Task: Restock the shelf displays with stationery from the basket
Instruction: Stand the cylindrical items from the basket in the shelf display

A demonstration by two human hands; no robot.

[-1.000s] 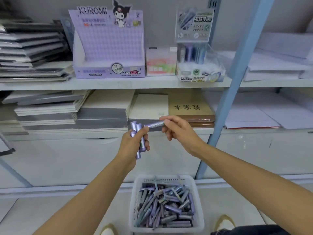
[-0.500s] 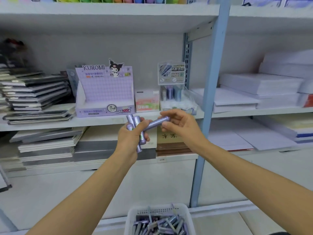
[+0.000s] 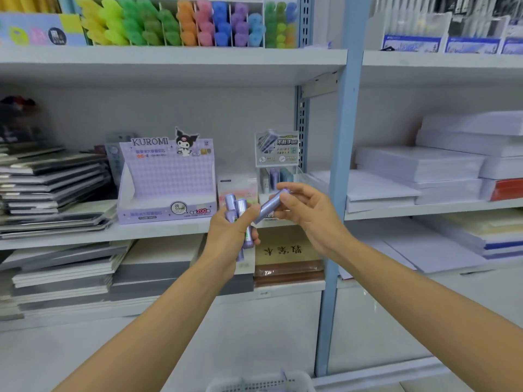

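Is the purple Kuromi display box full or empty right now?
Empty, as far as visible: the Kuromi display box shows only its bare white floor behind the front lip.

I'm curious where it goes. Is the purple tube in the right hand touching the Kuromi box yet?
Apart. The head view shows the right hand holding the purple tube clear of the Kuromi box, with a pink box showing between them.

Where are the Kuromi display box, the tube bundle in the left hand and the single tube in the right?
Kuromi display box (image 3: 167,176), head view, purple checked back panel.
tube bundle (image 3: 241,207), head view, upper end of one tube.
single tube (image 3: 271,204), head view, middle of barrel.
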